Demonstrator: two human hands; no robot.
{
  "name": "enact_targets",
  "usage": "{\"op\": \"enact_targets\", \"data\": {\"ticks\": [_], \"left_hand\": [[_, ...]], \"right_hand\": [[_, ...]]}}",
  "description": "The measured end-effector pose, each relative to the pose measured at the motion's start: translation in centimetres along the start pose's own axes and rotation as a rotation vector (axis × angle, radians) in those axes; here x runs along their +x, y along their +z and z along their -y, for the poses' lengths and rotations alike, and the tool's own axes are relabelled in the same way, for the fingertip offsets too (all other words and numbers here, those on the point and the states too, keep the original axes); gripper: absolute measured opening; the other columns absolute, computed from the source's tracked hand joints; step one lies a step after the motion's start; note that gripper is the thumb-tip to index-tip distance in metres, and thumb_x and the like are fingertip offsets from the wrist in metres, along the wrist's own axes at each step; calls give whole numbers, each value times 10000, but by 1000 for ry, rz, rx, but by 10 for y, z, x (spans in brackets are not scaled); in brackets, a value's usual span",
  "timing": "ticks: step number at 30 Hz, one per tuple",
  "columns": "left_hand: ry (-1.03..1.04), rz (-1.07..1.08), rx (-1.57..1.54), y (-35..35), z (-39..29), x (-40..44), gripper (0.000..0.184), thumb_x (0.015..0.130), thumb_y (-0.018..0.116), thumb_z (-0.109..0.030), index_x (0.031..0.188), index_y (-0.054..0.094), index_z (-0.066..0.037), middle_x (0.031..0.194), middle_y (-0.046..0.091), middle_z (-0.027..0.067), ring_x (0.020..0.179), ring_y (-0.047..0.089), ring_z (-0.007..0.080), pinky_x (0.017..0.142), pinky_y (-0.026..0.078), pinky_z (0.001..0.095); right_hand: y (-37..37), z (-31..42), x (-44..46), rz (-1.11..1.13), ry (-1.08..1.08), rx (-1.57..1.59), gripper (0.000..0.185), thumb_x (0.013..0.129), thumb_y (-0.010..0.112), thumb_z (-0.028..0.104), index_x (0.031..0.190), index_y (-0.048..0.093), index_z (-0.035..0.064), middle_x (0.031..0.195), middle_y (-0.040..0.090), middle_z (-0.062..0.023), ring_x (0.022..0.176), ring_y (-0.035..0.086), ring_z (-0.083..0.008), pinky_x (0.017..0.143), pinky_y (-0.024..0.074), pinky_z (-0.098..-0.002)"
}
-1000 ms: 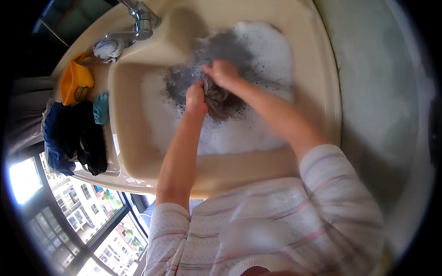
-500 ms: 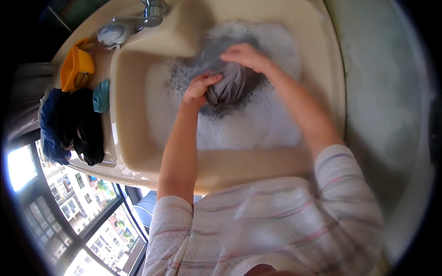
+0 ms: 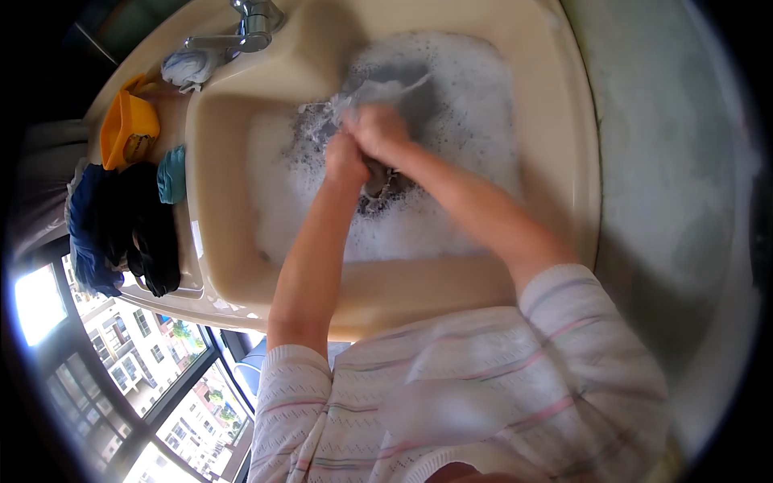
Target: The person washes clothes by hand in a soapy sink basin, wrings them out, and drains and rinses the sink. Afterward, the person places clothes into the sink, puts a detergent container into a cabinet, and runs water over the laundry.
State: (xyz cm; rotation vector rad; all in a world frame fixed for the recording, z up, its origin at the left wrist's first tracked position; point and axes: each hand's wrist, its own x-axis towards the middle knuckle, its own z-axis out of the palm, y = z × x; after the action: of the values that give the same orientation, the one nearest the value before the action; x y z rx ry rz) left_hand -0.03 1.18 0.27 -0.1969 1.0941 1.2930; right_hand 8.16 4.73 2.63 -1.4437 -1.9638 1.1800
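Note:
Over the soapy water of the beige sink (image 3: 228, 193), my left hand (image 3: 346, 157) is closed, gripping a wet grey cloth (image 3: 378, 179). My right hand (image 3: 377, 129) presses up against it, fingers curled round the same cloth and slightly smeared by motion. Part of the cloth hangs below the two hands. Splashing water and suds hide what lies just beyond the knuckles. White foam (image 3: 475, 121) covers much of the water around them.
A chrome faucet (image 3: 256, 28) stands at the upper left, with a crumpled pale cloth (image 3: 187, 67) beside it. On the left ledge are a yellow container (image 3: 133, 133), a teal cloth (image 3: 171, 175) and dark clothes (image 3: 153, 225). A window (image 3: 145, 346) lies lower left.
My right hand has moved down and left from above the cloth to meet my left hand, and its fingers have closed. The cloth is bunched between them and water splashes.

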Motion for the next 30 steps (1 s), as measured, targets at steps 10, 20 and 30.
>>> {"op": "enact_targets", "data": {"ticks": [10,20,30], "left_hand": [[-39,-14,32,16,-4,-9,292,889,494,-218,1040,514,30,996,563,122,897,566,246,739,495,359],[300,184,190,-7,-59,-12,177,878,517,-125,1033,583,-70,778,539,17,689,524,124,614,436,253],[322,279,1034,20,-63,-46,470,702,730,-398,933,641,1,793,593,42,686,518,97,600,422,244]], "right_hand": [[-18,-22,13,-80,44,-115,369,835,474,356,720,606,31,760,603,-213,746,588,-371,681,455,-465],[-100,-40,20,83,216,805,305,762,685,322,898,635,54,865,598,-45,782,541,-135,693,434,-284],[-124,-10,6,540,14,532,147,708,675,152,749,636,17,695,609,-24,659,565,-113,637,446,-234]]}}
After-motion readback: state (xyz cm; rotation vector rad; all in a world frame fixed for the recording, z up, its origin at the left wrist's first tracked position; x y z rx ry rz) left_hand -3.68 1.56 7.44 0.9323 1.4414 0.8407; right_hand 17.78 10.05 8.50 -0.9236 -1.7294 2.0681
